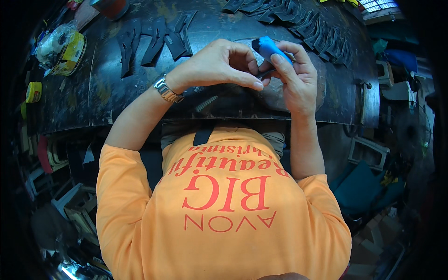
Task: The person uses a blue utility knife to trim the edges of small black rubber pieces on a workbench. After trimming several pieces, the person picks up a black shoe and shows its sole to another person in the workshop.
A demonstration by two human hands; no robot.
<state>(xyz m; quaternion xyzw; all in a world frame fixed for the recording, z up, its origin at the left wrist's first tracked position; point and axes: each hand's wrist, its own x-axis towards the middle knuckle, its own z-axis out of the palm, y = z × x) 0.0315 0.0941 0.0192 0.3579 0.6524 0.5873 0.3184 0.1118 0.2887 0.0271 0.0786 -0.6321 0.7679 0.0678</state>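
In my right hand (298, 77) is a short, bright blue object (269, 46) with a dark, rough-looking end, gripped between thumb and fingers; its exact kind I cannot make out. My left hand (219, 65), a metal watch on its wrist, is curled with thumb and fingertips drawn together. Its fingertips meet those of the right hand above the table's near part. A dark thin piece (265, 73) shows between the two hands, mostly hidden by the fingers. Beyond the left hand lie several black, slotted strap pieces (156, 42), flat on the dark table (105, 93).
Many overlapping black strap pieces (322, 35) line the table's far right. A yellow tub with clear plastic (67, 53) stands at the left, near a small yellow container (33, 92). A reddish-brown pot (109, 7) is at the far left edge. Grey blocks (368, 151) lie beyond the right side.
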